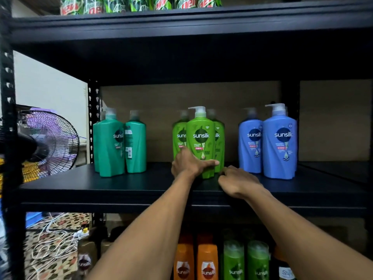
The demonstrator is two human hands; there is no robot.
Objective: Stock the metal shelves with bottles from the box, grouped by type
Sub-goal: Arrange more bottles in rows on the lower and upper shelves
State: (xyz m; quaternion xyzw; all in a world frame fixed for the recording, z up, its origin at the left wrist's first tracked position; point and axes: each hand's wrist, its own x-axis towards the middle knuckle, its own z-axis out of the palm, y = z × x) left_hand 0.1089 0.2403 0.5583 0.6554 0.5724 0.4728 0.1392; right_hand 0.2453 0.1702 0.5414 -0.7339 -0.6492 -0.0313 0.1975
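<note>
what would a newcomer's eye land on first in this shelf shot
Three colour blocks of pump bottles stand on the middle shelf: teal bottles at the left, bright green bottles in the middle, blue bottles at the right. The left hand grips the front green bottle low down, and the right hand rests on the shelf beside it. A purple-bladed fan stands outside the rack at the far left.
</note>
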